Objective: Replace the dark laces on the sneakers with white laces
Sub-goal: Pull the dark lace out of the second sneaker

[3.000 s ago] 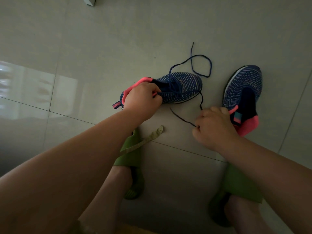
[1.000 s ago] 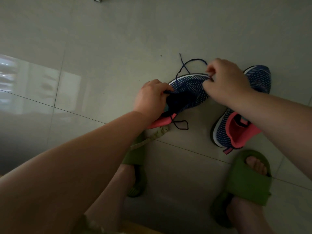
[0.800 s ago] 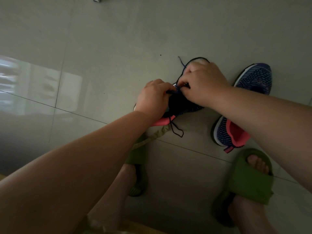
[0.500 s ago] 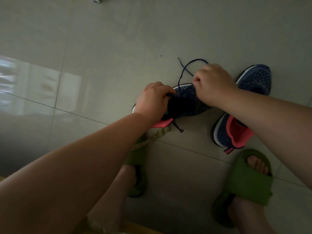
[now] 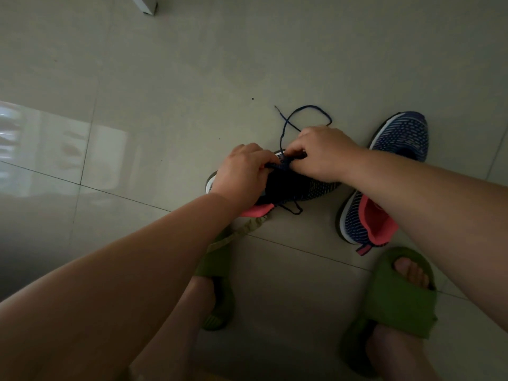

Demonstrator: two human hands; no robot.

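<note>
A navy knit sneaker (image 5: 297,187) with a pink heel lies on the floor at centre, toe to the right. My left hand (image 5: 242,173) grips its collar and tongue. My right hand (image 5: 321,154) has its fingertips curled down at the eyelets and pinches the dark lace (image 5: 305,112), which loops out on the floor beyond the hands. A short lace end (image 5: 294,209) trails near the heel. The second sneaker (image 5: 390,166) lies to the right, its pink opening toward me, partly behind my right forearm. I see no white laces.
Pale floor tiles (image 5: 178,105) with grout lines surround the shoes. My feet wear green slides, left slide (image 5: 220,273) and right slide (image 5: 398,292). An olive strap (image 5: 242,233) lies by the left foot. A white furniture leg (image 5: 145,4) stands at the top.
My right hand has come back left from the toe area to the eyelets beside my left hand. The lace loop beyond stays on the floor. My left hand keeps its hold.
</note>
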